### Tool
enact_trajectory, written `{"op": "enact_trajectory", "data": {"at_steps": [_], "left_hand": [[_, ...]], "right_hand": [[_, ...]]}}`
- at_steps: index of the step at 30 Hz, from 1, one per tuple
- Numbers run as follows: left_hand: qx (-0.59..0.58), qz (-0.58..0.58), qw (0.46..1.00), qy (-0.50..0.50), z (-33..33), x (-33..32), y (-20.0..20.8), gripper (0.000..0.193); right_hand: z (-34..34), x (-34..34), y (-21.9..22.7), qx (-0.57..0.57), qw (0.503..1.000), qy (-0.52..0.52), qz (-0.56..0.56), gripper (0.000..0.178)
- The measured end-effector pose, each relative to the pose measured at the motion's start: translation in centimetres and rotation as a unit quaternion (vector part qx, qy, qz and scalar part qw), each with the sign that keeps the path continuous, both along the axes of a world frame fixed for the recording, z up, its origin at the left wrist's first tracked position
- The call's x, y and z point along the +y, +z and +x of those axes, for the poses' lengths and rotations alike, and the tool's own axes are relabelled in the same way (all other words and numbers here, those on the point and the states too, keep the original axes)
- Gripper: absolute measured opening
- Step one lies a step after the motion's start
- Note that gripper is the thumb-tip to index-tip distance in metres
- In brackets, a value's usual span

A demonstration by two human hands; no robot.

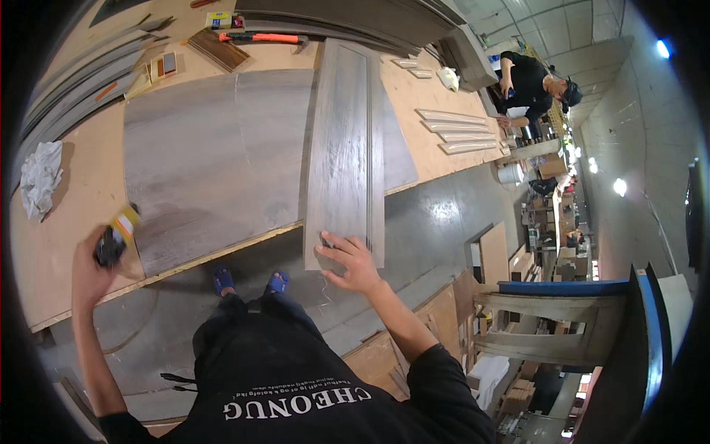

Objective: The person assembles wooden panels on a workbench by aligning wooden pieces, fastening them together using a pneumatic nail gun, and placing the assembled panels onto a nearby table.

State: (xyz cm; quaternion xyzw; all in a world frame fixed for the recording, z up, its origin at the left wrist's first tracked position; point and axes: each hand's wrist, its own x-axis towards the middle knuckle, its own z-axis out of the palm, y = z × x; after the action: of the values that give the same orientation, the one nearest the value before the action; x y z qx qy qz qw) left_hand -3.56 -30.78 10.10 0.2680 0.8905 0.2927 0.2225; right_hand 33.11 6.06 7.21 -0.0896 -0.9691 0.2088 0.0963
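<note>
In my left hand (90, 268) is a small yellow-and-black container (123, 223), held over the left part of the workbench. Motion smears it, so its exact kind is unclear. My right hand (352, 263) rests with fingers spread on the near end of a long grey wood-grain panel (340, 140). This panel has a raised strip along its length, and its near end juts past the bench edge. Beneath it lies a wide flat grey sheet (214, 163) on the bench. A crumpled white cloth (41, 177) sits at the far left.
An orange-and-black hammer-like tool (262, 38) and a brown wood sample (216, 49) lie at the back. Grey trim strips (92, 63) fill the back left. Several pale strips (458, 132) lie on the right. Beyond them a co-worker (534, 89) stands. A wooden rack (540, 325) stands right.
</note>
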Motion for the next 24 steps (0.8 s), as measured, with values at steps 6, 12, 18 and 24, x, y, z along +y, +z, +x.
{"op": "enact_trajectory", "data": {"at_steps": [6,12,18,24], "left_hand": [[-0.233,0.147,0.951,-0.141,9.7,4.7,1.4,0.057],[-0.392,0.206,0.891,-0.105,15.0,11.3,-3.4,0.045],[-0.428,0.185,0.884,-0.031,17.0,12.0,-9.4,0.063],[-0.49,0.179,0.853,0.004,17.1,12.5,-8.6,0.067]], "right_hand": [[0.4,-0.4,-0.3,0.001,1.0,-0.011,-0.006,0.054],[0.1,-0.8,-0.4,-0.006,1.0,-0.024,-0.009,0.053],[0.1,-0.6,-0.3,-0.005,0.999,-0.024,-0.023,0.054],[-0.2,-0.6,-0.1,0.013,1.0,-0.015,-0.008,0.055]]}}
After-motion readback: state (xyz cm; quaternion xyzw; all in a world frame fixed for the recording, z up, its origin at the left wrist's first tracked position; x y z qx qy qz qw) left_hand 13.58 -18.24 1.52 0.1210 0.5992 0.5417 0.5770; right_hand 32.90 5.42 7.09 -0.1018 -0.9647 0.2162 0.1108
